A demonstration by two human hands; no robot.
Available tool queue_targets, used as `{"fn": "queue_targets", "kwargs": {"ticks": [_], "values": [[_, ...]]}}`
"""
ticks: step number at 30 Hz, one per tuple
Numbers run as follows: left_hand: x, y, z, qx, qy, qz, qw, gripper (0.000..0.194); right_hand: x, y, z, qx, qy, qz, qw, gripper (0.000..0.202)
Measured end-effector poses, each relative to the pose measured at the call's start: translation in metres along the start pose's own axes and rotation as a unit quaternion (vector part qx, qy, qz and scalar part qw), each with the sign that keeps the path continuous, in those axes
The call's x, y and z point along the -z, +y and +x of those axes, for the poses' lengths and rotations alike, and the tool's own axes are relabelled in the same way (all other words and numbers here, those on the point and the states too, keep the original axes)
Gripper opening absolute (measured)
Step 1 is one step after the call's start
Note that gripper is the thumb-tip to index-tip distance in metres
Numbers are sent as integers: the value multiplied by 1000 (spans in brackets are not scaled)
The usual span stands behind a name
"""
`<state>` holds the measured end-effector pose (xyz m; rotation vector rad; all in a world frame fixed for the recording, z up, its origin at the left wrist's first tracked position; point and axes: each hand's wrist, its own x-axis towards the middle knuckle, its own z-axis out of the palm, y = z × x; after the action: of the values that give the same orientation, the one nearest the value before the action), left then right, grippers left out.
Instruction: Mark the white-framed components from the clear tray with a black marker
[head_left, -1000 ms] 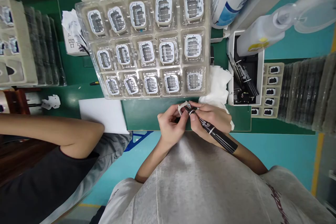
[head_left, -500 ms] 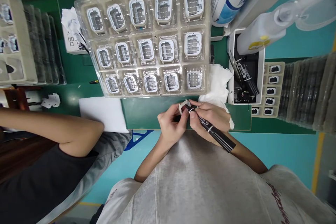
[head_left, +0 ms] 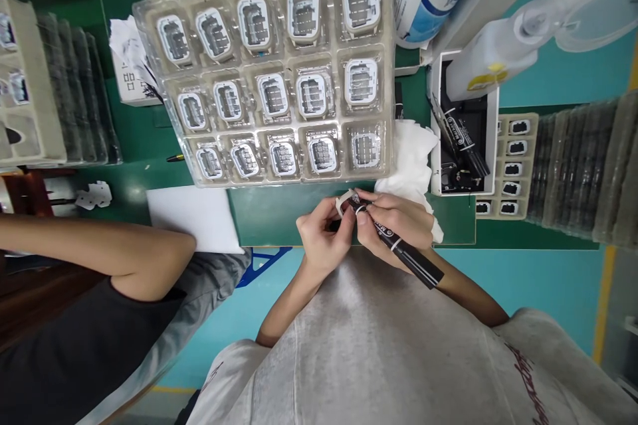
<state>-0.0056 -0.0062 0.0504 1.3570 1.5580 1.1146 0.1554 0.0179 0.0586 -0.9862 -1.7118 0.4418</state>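
Note:
My left hand (head_left: 323, 234) pinches a small whitish plastic frame (head_left: 343, 199) between thumb and fingers, close to the table's front edge. In my right hand (head_left: 396, 220) is a black marker pen (head_left: 413, 260), its tip end against the frame and its barrel slanting down to the right. Fingers cover much of the frame and hide the exact point of contact. Just beyond my hands lies a clear plastic tray (head_left: 259, 126) with rows of similar white frames (head_left: 361, 1) in its pockets.
A crumpled white tissue (head_left: 411, 153) lies right of the tray. A white box (head_left: 491, 166) holds markers and a bottle (head_left: 491, 56). Stacked trays (head_left: 568, 176) stand far right, others (head_left: 74, 93) far left. Another person's arm (head_left: 100, 249) rests beside white paper (head_left: 192, 219).
The view has shifted slightly, moving the tray a little left in the picture. Both hands keep their hold on the frame and the marker pen.

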Motion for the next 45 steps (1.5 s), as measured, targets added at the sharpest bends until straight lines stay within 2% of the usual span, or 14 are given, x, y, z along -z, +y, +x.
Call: {"fn": "queue_targets", "kwargs": {"ticks": [7,15,23,34,39,45], "values": [[2,1,3,6,-15,-4,1000,32,0,1,0,8,-2,2,1000,24],[1,1,3,5,-19,-24,1000,25,1,0,1,2,6,2,1000,25],[1,1,4,41,-16,-16,999,37,0,-1,-1,5,11,1,1000,27],[0,-1,3,28,-14,-21,999,29,2,-1,0,5,6,2,1000,25],[0,3,6,46,-19,-34,998,32,2,-3,-1,-25,2,-3,1000,25],[-1,2,6,20,-18,-52,998,26,1,-3,-3,-42,8,10,999,25]]}}
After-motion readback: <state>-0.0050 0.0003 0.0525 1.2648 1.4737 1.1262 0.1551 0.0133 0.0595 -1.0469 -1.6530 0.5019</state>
